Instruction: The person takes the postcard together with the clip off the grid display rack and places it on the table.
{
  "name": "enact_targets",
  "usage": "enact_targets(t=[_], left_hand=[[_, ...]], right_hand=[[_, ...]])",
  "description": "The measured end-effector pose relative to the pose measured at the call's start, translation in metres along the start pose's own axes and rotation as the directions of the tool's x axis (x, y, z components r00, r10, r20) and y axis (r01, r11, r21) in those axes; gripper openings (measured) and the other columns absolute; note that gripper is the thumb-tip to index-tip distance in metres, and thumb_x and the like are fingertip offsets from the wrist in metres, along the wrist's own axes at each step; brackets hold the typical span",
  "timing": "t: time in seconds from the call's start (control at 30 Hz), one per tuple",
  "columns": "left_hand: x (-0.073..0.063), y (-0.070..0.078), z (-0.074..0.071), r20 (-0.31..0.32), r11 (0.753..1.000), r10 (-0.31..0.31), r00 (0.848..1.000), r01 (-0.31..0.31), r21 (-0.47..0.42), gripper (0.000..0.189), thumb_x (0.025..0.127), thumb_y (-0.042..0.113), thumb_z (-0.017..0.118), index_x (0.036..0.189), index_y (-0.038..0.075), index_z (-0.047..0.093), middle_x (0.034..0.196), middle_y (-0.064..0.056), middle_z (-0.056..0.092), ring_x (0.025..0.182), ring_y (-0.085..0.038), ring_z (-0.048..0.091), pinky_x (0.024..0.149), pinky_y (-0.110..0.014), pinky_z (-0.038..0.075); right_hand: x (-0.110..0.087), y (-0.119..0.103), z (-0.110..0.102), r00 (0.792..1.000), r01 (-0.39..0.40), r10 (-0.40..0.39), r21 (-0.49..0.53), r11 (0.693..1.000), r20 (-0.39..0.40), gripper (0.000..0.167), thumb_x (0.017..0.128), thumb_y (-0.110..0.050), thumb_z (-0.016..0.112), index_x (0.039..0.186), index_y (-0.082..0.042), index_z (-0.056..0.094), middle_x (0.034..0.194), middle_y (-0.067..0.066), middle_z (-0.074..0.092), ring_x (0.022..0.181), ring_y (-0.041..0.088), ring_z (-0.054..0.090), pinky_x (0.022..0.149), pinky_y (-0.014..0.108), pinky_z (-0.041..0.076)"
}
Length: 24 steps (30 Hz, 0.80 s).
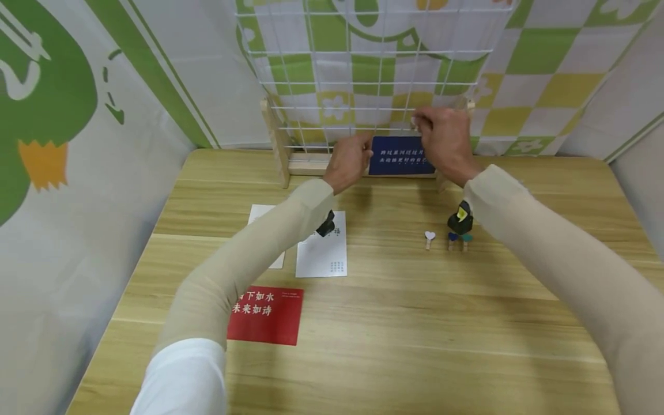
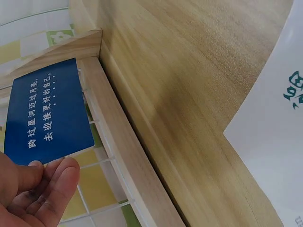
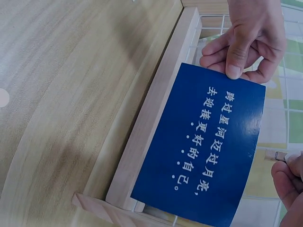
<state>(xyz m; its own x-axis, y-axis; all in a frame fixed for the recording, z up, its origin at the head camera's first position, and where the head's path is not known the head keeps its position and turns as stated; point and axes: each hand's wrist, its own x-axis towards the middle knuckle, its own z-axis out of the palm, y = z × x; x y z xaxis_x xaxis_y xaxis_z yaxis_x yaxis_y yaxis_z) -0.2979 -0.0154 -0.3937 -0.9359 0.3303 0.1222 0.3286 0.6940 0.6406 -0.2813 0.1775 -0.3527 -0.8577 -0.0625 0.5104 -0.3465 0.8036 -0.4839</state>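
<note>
My left hand [image 1: 349,160] pinches one short edge of a dark blue card [image 1: 399,155] with white Chinese writing. The card stands in front of the lower part of a white wire grid [image 1: 381,83], just over the wooden base bar [image 2: 113,132] of its stand. Between the thumb and finger of my right hand [image 1: 447,141] is a small wooden clothespin [image 3: 276,155], close to the card's upper edge. In the right wrist view, the clothespin's tip points toward the card, with a gap between them. Part of the right hand lies outside that view.
Three small clothespins lie on the table at right, topped with a white heart [image 1: 429,236], a blue heart [image 1: 453,237] and a teal heart [image 1: 466,237]. At left lie a red card [image 1: 267,323] and two white cards [image 1: 324,256], partly under my left sleeve [image 1: 259,248].
</note>
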Motion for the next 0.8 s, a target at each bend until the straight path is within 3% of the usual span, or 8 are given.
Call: enact_targets(t=[0.33, 0.57, 0.8], left_hand=[[-0.019, 0.005, -0.017, 0.030, 0.999, 0.037, 0.999, -0.037, -0.007, 0.012, 0.099, 0.004, 0.053, 0.088, 0.002, 0.058, 0.083, -0.011, 0.068, 0.071, -0.018, 0.061, 0.057, -0.024, 0.047], [-0.029, 0.007, -0.025, 0.058, 0.998, 0.051, 0.997, -0.053, 0.029, 0.010, 0.097, 0.000, 0.052, 0.088, 0.001, 0.054, 0.091, -0.014, 0.070, 0.081, -0.021, 0.069, 0.070, -0.027, 0.056], [-0.042, 0.011, -0.033, 0.101, 0.999, 0.027, 0.994, -0.023, -0.040, 0.006, 0.097, 0.000, 0.054, 0.092, 0.000, 0.057, 0.085, -0.017, 0.073, 0.075, -0.023, 0.071, 0.059, -0.023, 0.054]], right_hand=[[-0.010, -0.004, -0.019, 1.000, 0.018, -0.017, 0.041, 0.999, -0.003, 0.017, 0.096, -0.006, 0.061, 0.102, 0.003, 0.074, 0.097, 0.022, 0.074, 0.086, 0.038, 0.072, 0.081, 0.047, 0.057], [-0.019, -0.004, -0.030, 1.000, 0.003, -0.003, 0.037, 0.999, 0.002, 0.018, 0.096, -0.006, 0.061, 0.107, 0.001, 0.074, 0.103, 0.021, 0.074, 0.089, 0.037, 0.072, 0.081, 0.047, 0.056], [-0.028, -0.005, -0.040, 1.000, 0.024, -0.024, 0.045, 0.999, -0.001, 0.016, 0.094, -0.003, 0.063, 0.105, 0.000, 0.074, 0.103, 0.020, 0.074, 0.090, 0.036, 0.072, 0.080, 0.047, 0.057]])
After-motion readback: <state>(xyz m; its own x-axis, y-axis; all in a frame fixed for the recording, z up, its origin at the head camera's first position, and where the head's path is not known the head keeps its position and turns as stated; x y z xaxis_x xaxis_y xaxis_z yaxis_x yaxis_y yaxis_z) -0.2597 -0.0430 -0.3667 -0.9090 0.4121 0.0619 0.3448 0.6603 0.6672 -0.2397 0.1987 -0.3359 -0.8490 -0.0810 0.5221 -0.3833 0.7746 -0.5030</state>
